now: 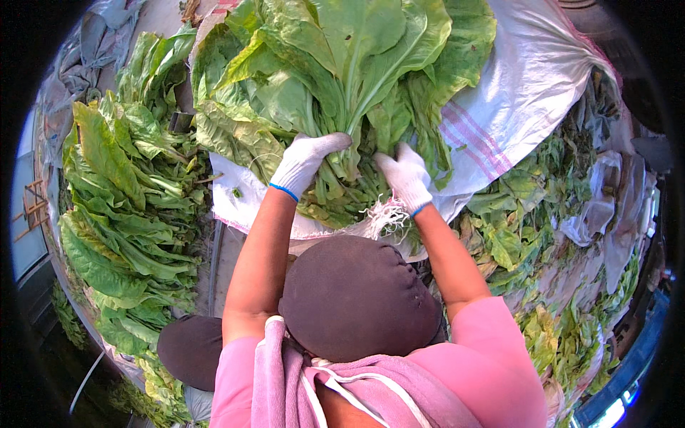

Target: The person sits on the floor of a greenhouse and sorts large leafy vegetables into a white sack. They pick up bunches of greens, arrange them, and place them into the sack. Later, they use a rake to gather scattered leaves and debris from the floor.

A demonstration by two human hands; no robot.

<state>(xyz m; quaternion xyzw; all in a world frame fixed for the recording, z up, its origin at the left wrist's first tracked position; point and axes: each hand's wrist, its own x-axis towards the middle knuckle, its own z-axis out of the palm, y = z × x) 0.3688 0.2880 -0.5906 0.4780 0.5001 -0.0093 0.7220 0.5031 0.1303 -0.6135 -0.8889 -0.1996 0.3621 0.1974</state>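
Both my hands wear white knit gloves with blue cuffs. My left hand (310, 159) is closed around the stems of a bunch of broad green leaves (369, 51), its thumb lying across the stalks. These leaves look like tobacco and fan out away from me. My right hand (405, 174) is at the stem ends on the other side, its thumb and fingers against the leaves; some fingertips are hidden. Close to its wrist is a tuft of white strings (389, 218). Under the bunch spreads a white woven plastic sack (524, 101) with pinkish-purple stripes.
A long heap of green leaves (134, 230) lies along the left side. Looser, partly yellowed leaves (508, 243) cover the ground on the right, near crumpled clear plastic (594, 200). Two rounded shapes in dark cloth (358, 299) are in front of my chest and below my left arm.
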